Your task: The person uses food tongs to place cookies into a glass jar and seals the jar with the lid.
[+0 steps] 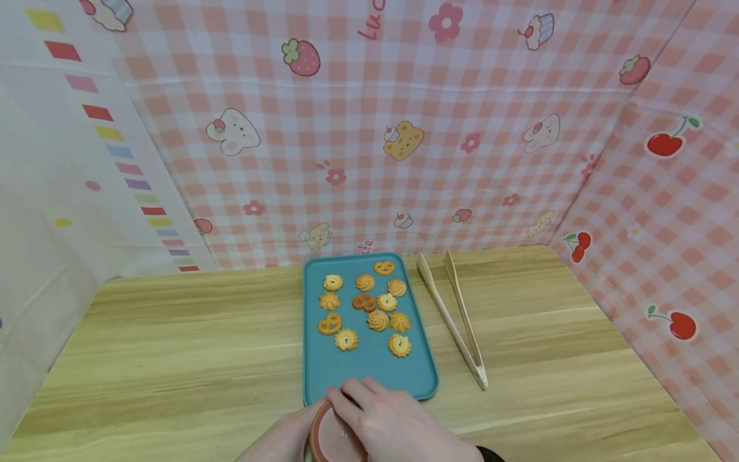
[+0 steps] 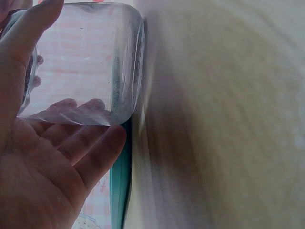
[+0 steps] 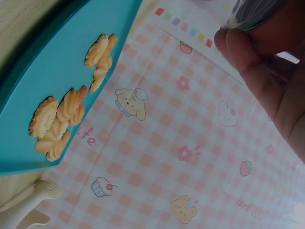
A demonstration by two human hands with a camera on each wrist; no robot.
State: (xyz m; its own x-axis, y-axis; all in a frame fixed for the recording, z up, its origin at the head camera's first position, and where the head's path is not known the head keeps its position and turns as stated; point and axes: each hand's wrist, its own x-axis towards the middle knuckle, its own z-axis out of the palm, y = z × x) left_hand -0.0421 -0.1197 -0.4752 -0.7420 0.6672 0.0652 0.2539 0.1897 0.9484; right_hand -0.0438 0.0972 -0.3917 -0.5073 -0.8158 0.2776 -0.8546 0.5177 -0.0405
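A clear jar (image 2: pixel 78 71) with a brown lid (image 1: pixel 339 439) stands at the front edge of the head view, close to the tray's near end. My left hand (image 1: pixel 283 437) holds the jar's side, thumb on one face and fingers round the other. From above, my right hand (image 1: pixel 398 420) grips the lid, which sits on the jar. In the right wrist view the thumb and a finger of that hand press against the lid's side (image 3: pixel 281 31). Nothing shows inside the part of the jar seen in the left wrist view.
Beyond the hands lies a teal tray (image 1: pixel 323 372) bearing several biscuits (image 1: pixel 346 340) and pretzels (image 1: pixel 364 303). Wooden tongs (image 1: pixel 443 314) rest to its right, their tips pointing away. Patterned cloth walls (image 1: pixel 369 179) enclose the wooden table (image 1: pixel 190 359) at the back and sides.
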